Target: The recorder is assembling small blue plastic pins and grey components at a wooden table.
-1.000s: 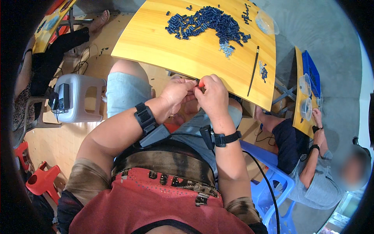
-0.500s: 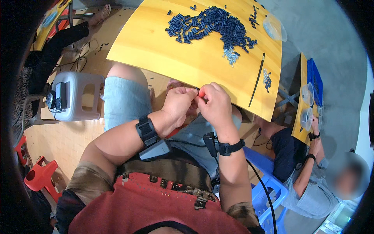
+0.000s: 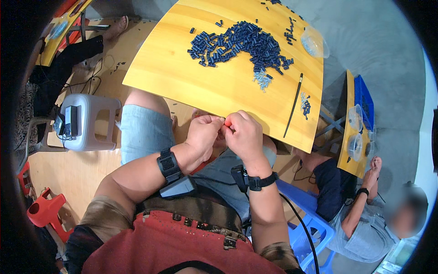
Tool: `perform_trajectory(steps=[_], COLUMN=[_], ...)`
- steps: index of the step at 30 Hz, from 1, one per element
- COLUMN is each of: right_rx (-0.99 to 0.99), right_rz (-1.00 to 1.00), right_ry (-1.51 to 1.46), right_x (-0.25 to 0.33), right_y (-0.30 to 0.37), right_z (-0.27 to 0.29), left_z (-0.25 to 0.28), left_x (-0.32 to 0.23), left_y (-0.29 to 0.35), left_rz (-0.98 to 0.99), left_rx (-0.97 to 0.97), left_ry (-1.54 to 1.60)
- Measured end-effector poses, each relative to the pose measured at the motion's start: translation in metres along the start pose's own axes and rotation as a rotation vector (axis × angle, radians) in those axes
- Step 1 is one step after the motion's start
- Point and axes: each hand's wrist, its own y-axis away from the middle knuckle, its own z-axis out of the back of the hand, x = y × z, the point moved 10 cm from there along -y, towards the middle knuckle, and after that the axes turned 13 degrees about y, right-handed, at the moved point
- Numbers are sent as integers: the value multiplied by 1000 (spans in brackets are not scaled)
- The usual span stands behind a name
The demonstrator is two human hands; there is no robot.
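Note:
My left hand (image 3: 203, 136) and my right hand (image 3: 245, 137) meet fingertip to fingertip over my lap, just off the near edge of the yellow table (image 3: 159, 73). Both are closed in a pinch. Whatever lies between the fingers is too small and too covered to make out. Beyond them on the table is a large heap of small black cylindrical parts (image 3: 242, 43). At its near side lies a little pile of small silvery pieces (image 3: 262, 81). A thin black stick-like tool (image 3: 293, 105) lies to the right, beside a small cluster of mixed silvery and black parts (image 3: 305, 105).
A clear round container (image 3: 314, 42) stands at the table's far right. A grey stool (image 3: 93, 121) with black devices is at left, near a red stool (image 3: 47, 208). At right, a person (image 3: 365, 223) sits by another yellow table (image 3: 345, 155) with clear tubs and a blue tray (image 3: 364, 102).
The whole view has shifted, so the table and hands appear lower and slightly left. A dark bit seen between my fingertips before is now mostly covered. Both hands stay pinched together.

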Motion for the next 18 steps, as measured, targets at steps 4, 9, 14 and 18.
perform_trajectory(steps=[4, 9, 14, 18], right_rx=[25, 56, -1, -68], right_rz=[-30, -122, -137, -170], right_ry=[-3, 5, -130, -205], right_x=[-2, -4, -4, -12], right_y=[-3, -1, 12, 33], right_z=[-1, -1, 0, 13], left_z=[-1, -5, -15, -14], left_x=[1, -7, -15, -10], left_y=[-10, 0, 14, 26], left_rz=[1, 72, 18, 135], left_rx=[82, 86, 239, 290], left_ry=[-58, -180, -87, -195])
